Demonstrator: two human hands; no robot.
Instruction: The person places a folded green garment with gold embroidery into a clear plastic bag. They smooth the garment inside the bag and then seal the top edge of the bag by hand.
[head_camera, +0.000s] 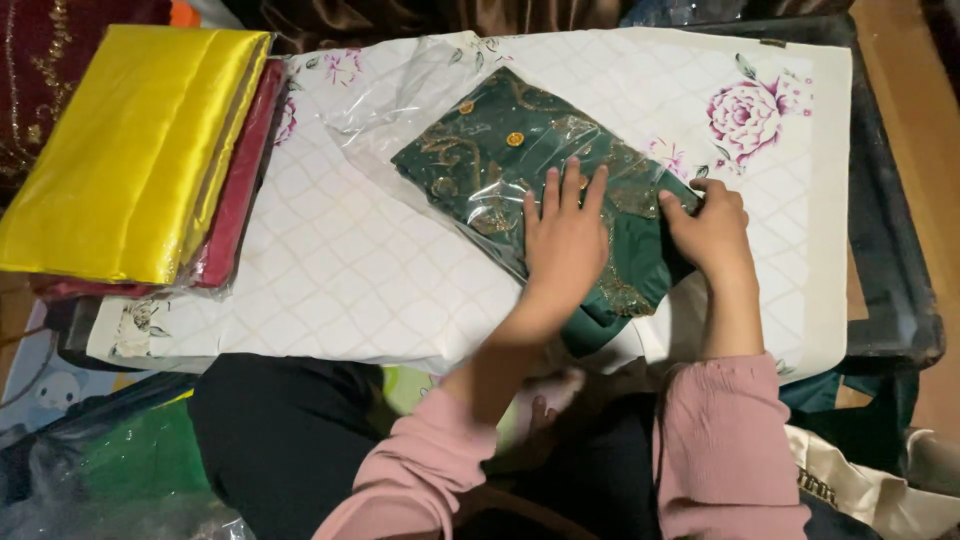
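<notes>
My left hand (562, 232) lies flat, fingers spread, pressed on the folded dark green fabric with gold embroidery (520, 170), which sits partly inside a clear crinkled plastic bag (400, 100). My right hand (712, 228) is curled at the fabric's lower right end, fingers closed on the edge there; whether it pinches cloth, plastic or both I cannot tell. The fabric rests on the white quilted cover with pink rose print (330, 260) that tops the table, near the cover's middle and well to the right of the folded yellow satin cloth (130, 150) stacked on a dark red folded cloth (238, 190). Orientation: the fabric's long axis runs diagonally, from upper left, well inside the bag, to lower right, toward my right hand; the lower right end is the exposed one. Risks, as I judge them: the thin bag may tear or bunch if the embroidery snags it; the fold may slip open at the exposed end if my left hand's pressure eases; the fabric may slide on the smooth cover toward its near edge.
</notes>
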